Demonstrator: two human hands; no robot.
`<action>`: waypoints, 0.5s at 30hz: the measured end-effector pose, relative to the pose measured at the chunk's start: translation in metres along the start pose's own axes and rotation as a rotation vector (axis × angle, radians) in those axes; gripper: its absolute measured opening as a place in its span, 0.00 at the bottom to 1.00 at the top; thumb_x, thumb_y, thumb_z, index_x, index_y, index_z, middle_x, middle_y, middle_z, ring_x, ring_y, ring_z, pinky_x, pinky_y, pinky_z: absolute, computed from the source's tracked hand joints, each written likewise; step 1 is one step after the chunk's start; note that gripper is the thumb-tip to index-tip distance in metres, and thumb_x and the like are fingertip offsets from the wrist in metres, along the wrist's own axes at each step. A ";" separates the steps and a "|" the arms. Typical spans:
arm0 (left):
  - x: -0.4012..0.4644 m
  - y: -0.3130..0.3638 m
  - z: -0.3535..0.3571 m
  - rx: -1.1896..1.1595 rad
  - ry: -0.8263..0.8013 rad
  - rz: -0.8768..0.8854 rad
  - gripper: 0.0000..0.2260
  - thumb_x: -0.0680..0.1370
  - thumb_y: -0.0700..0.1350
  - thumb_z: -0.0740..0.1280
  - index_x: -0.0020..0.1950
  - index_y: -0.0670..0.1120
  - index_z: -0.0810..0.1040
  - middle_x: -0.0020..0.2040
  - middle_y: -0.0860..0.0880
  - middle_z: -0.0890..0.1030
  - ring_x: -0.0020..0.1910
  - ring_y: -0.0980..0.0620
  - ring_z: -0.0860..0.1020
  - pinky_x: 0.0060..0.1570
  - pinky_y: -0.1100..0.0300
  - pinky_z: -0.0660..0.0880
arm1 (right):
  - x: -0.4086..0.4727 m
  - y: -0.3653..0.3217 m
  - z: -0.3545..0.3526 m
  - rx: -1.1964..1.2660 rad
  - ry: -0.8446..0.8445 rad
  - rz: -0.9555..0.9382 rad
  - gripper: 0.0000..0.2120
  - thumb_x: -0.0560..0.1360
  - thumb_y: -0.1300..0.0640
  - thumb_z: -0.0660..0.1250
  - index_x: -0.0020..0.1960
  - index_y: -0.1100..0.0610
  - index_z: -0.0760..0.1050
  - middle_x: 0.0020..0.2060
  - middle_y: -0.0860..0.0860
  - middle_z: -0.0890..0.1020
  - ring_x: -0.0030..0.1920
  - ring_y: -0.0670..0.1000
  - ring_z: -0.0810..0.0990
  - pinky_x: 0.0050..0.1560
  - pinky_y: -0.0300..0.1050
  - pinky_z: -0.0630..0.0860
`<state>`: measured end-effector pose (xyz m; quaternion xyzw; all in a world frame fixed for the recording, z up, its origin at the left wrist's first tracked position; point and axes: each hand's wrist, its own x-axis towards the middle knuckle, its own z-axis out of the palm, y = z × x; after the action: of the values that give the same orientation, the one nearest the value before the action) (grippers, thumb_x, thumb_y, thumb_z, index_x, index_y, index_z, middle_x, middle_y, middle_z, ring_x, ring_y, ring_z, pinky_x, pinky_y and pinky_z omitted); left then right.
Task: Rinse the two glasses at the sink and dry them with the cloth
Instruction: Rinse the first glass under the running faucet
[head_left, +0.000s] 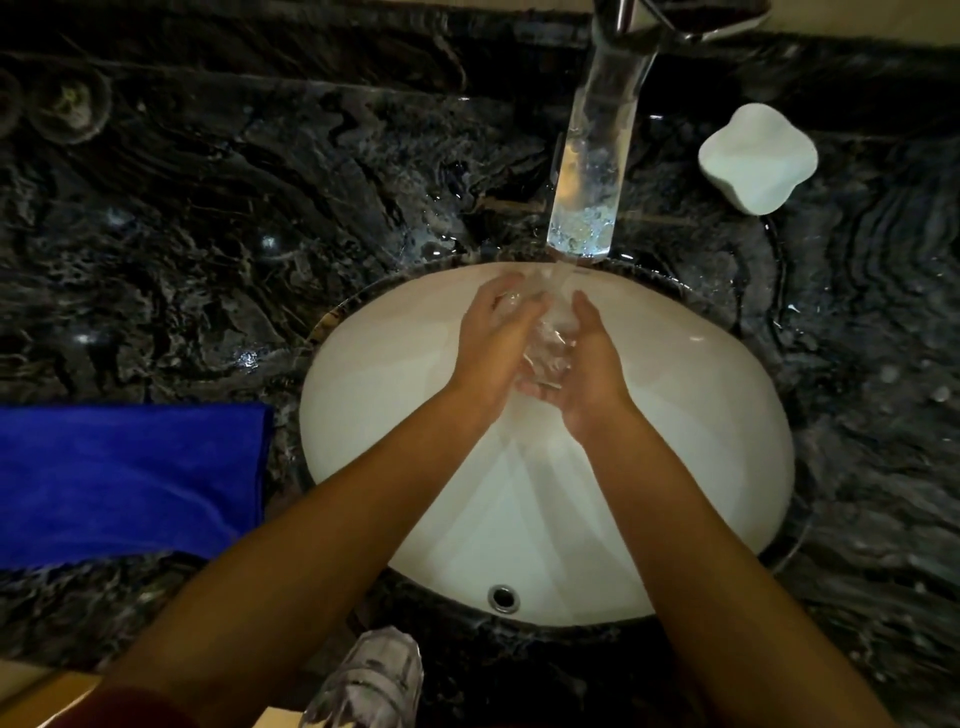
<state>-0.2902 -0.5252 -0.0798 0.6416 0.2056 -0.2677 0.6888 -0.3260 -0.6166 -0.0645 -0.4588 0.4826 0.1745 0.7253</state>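
Glass (548, 345) apparently cradled between left hand (493, 348) and right hand (587, 374).

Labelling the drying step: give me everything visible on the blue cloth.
The blue cloth is a deep, saturated blue with a soft, fuzzy pile that looks like microfibre. It lies flat and folded on the dark marble counter, left of the white sink, with its right edge close to the basin rim. Its left part runs out of view. A stitched hem shows along the near edge. Neither hand touches it and nothing lies on it. Whether it is wet or dry cannot be told.
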 end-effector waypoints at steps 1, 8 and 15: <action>-0.001 -0.001 -0.004 0.080 -0.024 0.054 0.18 0.76 0.46 0.73 0.65 0.53 0.77 0.60 0.51 0.83 0.58 0.53 0.83 0.58 0.56 0.80 | 0.001 0.000 -0.002 0.005 -0.002 0.012 0.22 0.80 0.34 0.58 0.53 0.51 0.80 0.40 0.50 0.85 0.39 0.52 0.85 0.42 0.49 0.82; 0.010 0.011 -0.022 0.783 -0.271 0.710 0.12 0.76 0.49 0.69 0.55 0.44 0.79 0.49 0.52 0.77 0.45 0.52 0.77 0.43 0.61 0.72 | 0.013 -0.022 -0.017 -0.110 -0.280 0.053 0.18 0.76 0.38 0.66 0.51 0.53 0.80 0.39 0.52 0.78 0.26 0.52 0.72 0.22 0.35 0.62; 0.004 0.015 -0.009 0.644 -0.046 0.631 0.18 0.79 0.53 0.57 0.55 0.42 0.78 0.48 0.49 0.80 0.46 0.49 0.79 0.45 0.54 0.75 | 0.003 -0.025 0.002 -0.188 -0.032 -0.048 0.13 0.78 0.44 0.61 0.50 0.52 0.78 0.41 0.52 0.78 0.32 0.49 0.75 0.26 0.40 0.67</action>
<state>-0.2769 -0.5166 -0.0713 0.8484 -0.1092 -0.1089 0.5063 -0.3059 -0.6283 -0.0549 -0.5336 0.4411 0.2088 0.6907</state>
